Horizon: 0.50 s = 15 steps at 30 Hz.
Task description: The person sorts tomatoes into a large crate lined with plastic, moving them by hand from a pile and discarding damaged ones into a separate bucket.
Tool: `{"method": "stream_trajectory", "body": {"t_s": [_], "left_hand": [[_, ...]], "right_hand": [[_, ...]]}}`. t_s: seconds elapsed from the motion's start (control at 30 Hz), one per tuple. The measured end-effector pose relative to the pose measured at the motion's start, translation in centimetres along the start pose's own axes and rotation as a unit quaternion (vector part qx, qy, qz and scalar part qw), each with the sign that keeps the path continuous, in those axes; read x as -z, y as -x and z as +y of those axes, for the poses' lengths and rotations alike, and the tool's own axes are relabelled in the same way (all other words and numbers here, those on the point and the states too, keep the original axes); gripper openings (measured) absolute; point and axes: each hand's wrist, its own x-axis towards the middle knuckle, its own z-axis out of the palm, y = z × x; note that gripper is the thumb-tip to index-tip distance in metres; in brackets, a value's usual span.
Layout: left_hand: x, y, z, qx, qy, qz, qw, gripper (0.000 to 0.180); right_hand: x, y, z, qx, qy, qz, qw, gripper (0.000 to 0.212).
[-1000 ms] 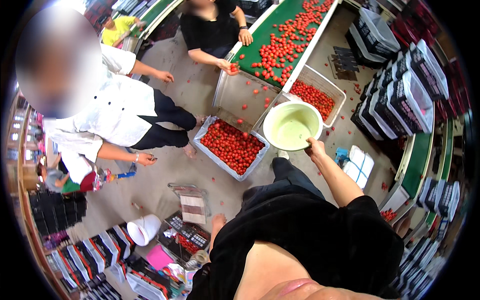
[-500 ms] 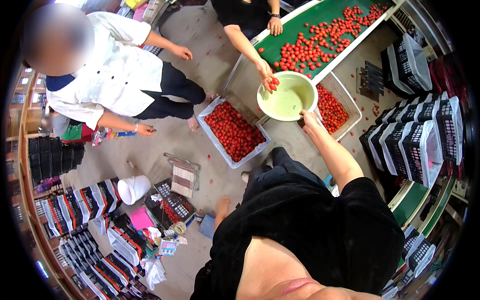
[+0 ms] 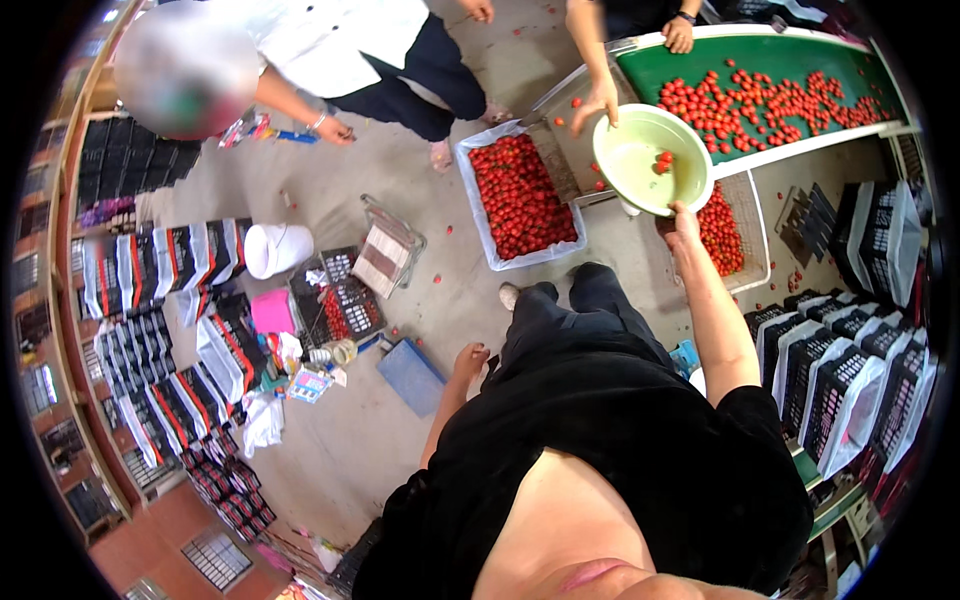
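My right hand (image 3: 683,228) grips the near rim of a pale green plastic basin (image 3: 625,180), held up over the end of a green conveyor. A few small red tomatoes (image 3: 664,161) lie in its bottom. Across from me, a co-worker's hand (image 3: 598,106) is at the basin's far left rim. My left hand (image 3: 470,362) hangs beside my hip, loosely open and holding nothing. Below and left of the basin stands a lined crate full of tomatoes (image 3: 515,195). A pale crate with more tomatoes (image 3: 722,235) sits partly hidden beneath the basin's right side.
Tomatoes are spread over the green conveyor belt (image 3: 700,65). A person in a white top (image 3: 345,40) stands at the far left. On the floor are a folding stool (image 3: 385,250), a white bucket (image 3: 278,250) and a blue dustpan (image 3: 412,378). Black lined crates (image 3: 840,385) are stacked right.
The co-worker's hand has let go of the tomatoes, which now lie in the basin. My view has turned, shifting the surroundings. My right hand still holds the rim.
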Motion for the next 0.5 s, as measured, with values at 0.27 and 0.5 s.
{"method": "stream_trajectory", "body": {"t_s": [0.27,0.5], "left_hand": [[1.0,0.1,4.7,0.045,0.155,0.066,0.985,0.04],[0.8,3.2,-2.9,0.116,0.151,0.032,0.981,0.037]], "right_hand": [[-1.2,-3.1,-1.3,0.04,0.115,0.04,0.992,0.016],[-12.4,7.1,-2.0,0.015,0.184,-0.145,0.972,0.036]]}}
